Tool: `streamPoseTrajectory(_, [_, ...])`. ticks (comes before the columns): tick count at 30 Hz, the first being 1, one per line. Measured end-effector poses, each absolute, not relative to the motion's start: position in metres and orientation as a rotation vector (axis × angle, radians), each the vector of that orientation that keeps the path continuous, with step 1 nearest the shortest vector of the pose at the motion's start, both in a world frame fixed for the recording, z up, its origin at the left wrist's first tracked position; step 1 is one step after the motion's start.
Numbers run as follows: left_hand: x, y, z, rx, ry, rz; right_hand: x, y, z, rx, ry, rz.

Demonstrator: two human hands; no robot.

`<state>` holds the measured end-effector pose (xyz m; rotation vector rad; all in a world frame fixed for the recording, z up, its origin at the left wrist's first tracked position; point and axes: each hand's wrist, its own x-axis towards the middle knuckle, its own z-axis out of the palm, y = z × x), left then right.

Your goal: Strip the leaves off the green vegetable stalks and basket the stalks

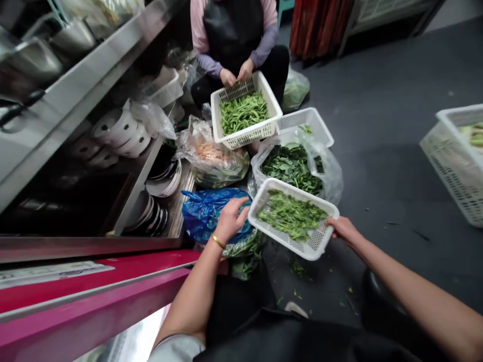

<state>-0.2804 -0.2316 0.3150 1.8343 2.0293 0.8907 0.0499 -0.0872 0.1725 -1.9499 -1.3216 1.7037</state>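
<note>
My right hand point(341, 229) grips the right rim of a small white basket point(319, 246), which is tilted slightly and holds leafy greens point(292, 216). At the basket's left edge is my left hand point(232, 218), its thumb and fingers apart and nothing between them, above a blue plastic bag point(199, 213). A clear bag point(332, 176) of dark green leaves point(290, 163) lies just behind the small basket. More leaves point(247, 259) stick out below the blue bag.
Opposite, a person point(234, 30) handles green pods in a large white basket point(273, 103). Left are a clear bag of orange food point(215, 153), a metal shelf point(75, 95) with bowls point(121, 130), and plates. Another basket point(453, 166) stands on the floor at right.
</note>
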Motion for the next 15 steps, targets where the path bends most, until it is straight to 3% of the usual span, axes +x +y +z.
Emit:
streamPoseTrajectory(4, [-0.227,-0.257,0.321,1.795,1.824,0.699,0.063,-0.081,0.152,-2.037,-1.129,1.551])
streamPoseTrajectory(9, [-0.172,-0.266,0.307,1.946,1.318,0.048,0.000,-0.054,0.131,-1.976,-1.014,1.676])
streamPoseTrajectory(15, [-0.175,-0.239,0.304,1.889,1.645,-0.139,-0.071,-0.020,0.120,-2.004,-1.066,1.809])
